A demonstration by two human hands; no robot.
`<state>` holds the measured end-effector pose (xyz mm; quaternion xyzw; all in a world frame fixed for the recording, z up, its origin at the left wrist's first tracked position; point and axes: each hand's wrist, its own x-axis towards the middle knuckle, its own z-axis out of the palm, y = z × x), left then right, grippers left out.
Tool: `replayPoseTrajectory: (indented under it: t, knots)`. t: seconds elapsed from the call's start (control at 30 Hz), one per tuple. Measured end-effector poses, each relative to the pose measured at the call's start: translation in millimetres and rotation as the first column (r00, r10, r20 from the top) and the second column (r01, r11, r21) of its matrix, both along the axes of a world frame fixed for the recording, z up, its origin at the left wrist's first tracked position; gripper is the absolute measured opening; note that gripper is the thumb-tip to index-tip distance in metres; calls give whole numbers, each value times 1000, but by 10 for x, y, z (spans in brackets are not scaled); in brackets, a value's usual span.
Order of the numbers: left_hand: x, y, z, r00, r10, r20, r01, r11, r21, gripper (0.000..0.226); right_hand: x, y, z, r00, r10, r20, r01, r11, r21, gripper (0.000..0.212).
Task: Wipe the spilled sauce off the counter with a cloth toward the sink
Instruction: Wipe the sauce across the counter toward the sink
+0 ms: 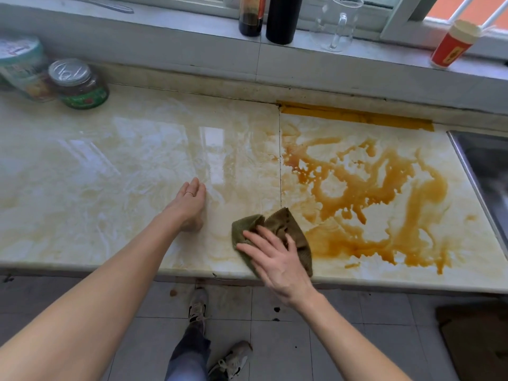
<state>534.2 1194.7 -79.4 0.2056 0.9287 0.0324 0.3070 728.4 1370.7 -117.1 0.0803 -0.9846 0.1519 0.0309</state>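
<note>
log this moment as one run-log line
right hand flat on cloth at front counter edge | left hand braced on counter | sauce unwiped | sink right of it

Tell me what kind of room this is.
Most likely a home kitchen: a glossy stone counter with spilled sauce ends at a steel sink on the right, sauce bottles stand on the window ledge, and the right hand presses a cloth flat on it.
</note>
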Motion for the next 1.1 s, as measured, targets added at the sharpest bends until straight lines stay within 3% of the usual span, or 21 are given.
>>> replayPoseTrajectory:
  t: [0.13, 0.2, 0.27, 0.33, 0.4, 0.47, 0.53, 0.6, 0.73, 0.8, 0.93, 1.0, 1.1]
  knots:
    - [-1, -12, 15, 1000, 4, 9, -4, 1000, 7, 84, -345, 449, 6, 955, -295, 39, 298, 951, -81, 40]
    - [4, -3, 27, 1000, 7, 11, -7, 1000, 6, 85, -357, 481, 35, 933, -359, -29, 348, 918, -191, 36]
    - [-4, 3, 27, 1000, 10, 17, -10, 1000, 6, 86, -276, 309, 50, 951, -270, -153, 233, 947, -223, 31]
    - [-12, 7, 20, 1000, 2, 22, -2, 1000, 3, 88, -144, 11, 20, 969, -26, -246, -11, 989, -148, 28]
    - [-38, -5, 27, 999, -8, 33, 8, 1000, 8, 88, -99, -261, -42, 958, 222, -182, -236, 970, -62, 33]
    - [-72, -34, 57, 998, -11, 65, 9, 1000, 24, 84, -234, -341, -79, 949, 295, -114, -298, 955, -6, 36]
    - [-102, -65, 94, 995, -12, 98, 8, 999, 42, 79, -461, -263, -77, 973, 212, -94, -212, 977, 19, 36]
    - [-111, -79, 116, 994, -13, 113, 7, 999, 48, 78, -627, -60, -25, 999, 20, -28, -20, 1000, 20, 38]
    - [-58, -36, 113, 996, -8, 85, 6, 1000, 28, 78, -594, 240, 76, 945, -308, 113, 314, 948, -46, 53]
    - [-47, -23, 91, 997, -4, 72, 2, 1000, 18, 79, -490, 93, 110, 950, -274, 149, 290, 952, -99, 57]
    - [-53, -47, 96, 997, 0, 81, -1, 1000, 13, 80, -276, -89, 55, 996, 26, 88, -23, 999, -43, 54]
    - [-58, -54, 111, 996, -1, 87, -1, 1000, 15, 80, -315, 93, 24, 998, -21, 58, 21, 1000, -4, 53]
    - [-36, -37, 111, 997, -2, 77, 1, 1000, 15, 82, -394, 318, 80, 967, -254, 31, 256, 962, -93, 53]
